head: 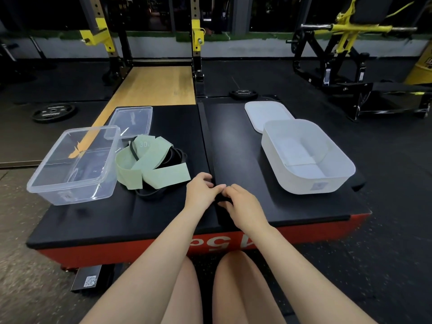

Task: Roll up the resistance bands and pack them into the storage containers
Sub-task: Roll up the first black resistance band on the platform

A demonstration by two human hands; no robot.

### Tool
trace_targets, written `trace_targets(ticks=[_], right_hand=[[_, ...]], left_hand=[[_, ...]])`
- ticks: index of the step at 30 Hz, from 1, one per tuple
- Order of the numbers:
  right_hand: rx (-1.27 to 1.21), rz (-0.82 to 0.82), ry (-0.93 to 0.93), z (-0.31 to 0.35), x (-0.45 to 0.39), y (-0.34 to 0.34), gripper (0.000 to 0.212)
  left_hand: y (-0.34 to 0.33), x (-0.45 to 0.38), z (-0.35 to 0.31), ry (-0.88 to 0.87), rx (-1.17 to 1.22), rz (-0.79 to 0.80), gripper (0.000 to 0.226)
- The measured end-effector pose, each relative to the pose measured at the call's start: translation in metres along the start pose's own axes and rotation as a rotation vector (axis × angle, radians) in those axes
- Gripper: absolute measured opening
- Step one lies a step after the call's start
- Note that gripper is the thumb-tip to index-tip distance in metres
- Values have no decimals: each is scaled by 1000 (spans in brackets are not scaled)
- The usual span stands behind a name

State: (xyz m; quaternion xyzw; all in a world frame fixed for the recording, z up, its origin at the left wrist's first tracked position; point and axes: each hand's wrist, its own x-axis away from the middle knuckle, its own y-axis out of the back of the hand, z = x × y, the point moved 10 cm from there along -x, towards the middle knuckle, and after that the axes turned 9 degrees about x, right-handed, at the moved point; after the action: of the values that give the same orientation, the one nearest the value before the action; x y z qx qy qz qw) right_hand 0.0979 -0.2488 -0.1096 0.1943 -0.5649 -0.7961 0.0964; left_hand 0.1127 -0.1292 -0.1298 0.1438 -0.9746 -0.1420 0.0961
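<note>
Black band (222, 199) pinched by left hand (201, 188) and right hand (240, 205); rolling apparently begun; tight winding needed next, then container (339, 181).

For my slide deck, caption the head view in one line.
Both hands roll a black band between a clear tub and a white tub.

bare forearms (163, 249), bare knees, no sleeves
</note>
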Motion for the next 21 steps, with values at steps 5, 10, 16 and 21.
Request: trace_targets(ticks=[5,10,16,21], right_hand=[[-124,72,7,-7,-1,-6,28],[-225,105,15,-17,-3,-2,26],[-188,147,134,-12,-17,6,19],[-327,109,-170,-42,-24,4,20]], left_hand=[[-4,-2,1,22,-28,31,51],[-4,1,4,-2,-51,26,46],[-4,-1,6,-22,-104,37,44],[-6,-1,7,-6,-61,22,39]])
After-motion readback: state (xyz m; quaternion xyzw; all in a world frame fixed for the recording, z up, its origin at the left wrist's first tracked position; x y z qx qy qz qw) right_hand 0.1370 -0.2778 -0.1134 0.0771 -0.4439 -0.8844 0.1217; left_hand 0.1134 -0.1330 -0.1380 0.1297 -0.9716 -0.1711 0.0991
